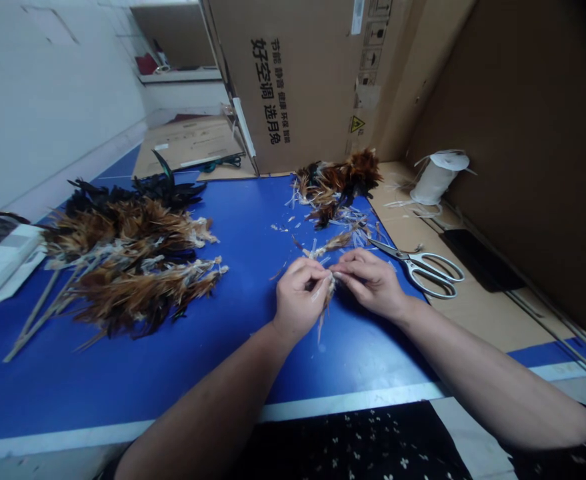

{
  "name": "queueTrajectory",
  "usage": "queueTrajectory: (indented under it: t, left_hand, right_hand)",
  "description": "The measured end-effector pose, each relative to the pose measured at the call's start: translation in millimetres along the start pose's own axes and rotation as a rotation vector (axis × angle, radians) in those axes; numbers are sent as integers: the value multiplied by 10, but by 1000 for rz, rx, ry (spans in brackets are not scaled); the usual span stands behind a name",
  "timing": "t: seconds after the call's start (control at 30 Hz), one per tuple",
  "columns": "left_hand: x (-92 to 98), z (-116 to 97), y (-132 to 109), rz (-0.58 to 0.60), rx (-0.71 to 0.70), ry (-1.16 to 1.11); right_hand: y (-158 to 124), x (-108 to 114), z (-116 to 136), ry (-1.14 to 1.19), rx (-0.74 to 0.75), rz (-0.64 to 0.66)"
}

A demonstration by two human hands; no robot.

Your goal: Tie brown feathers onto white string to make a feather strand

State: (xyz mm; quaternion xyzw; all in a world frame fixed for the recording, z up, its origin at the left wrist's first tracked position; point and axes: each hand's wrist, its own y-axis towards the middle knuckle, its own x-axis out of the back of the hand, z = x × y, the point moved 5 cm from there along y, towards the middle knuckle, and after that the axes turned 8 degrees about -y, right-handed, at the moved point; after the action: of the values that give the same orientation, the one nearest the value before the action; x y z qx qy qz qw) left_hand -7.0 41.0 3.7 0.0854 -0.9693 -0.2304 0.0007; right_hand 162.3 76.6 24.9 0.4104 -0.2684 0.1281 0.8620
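Observation:
My left hand (300, 297) and my right hand (370, 280) meet over the blue table (173, 373), fingers pinched together on a small bundle of brown and white feathers (329, 297). Its pale quill ends hang down between the two hands. Loose feathers and trimmed bits (343, 237) lie just beyond my fingers. A small heap of brown and black feathers (337, 183) sits further back.
A large pile of feather bundles on thin sticks (127, 260) covers the left of the table. Scissors (423, 267) lie right of my right hand. A white spool (435, 177) stands at the back right. A big cardboard box (297, 80) stands behind.

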Motion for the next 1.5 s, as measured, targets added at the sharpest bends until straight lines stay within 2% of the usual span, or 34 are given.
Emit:
queueTrajectory:
  t: [0.17,0.33,0.43,0.53,0.63,0.73,0.83,1.07,1.23,1.37,1.5]
  left_hand:
    - [61,-20,63,-99,69,-79]
    - [130,204,45,-296,317,-261]
    - [119,303,4,-330,406,-303]
    - [102,289,-3,-309,363,-279]
    - [63,250,-5,-249,328,-250]
    - [7,240,-24,-187,347,-251]
    - [-37,263,-52,-154,425,-272]
    - [-47,320,-73,-205,640,-485]
    - [-112,299,-100,-117,795,-615]
    - [-147,222,-88,-94,837,-770]
    - [-200,94,-58,64,816,-900]
  right_hand:
    - [-10,73,15,-140,17,-54]
    - [-3,102,17,-194,0,-66]
    - [1,88,49,-154,15,-49]
    - [15,73,130,-49,68,-5]
    - [23,22,201,107,67,119]
    - [3,-58,172,398,-108,255]
    - [-26,-101,123,655,-266,331]
    - [-8,-16,118,762,-306,466]
    - [-49,-59,115,867,-373,574]
    - [-56,-83,69,882,-422,573]
    - [-73,-89,58,911,-458,560]
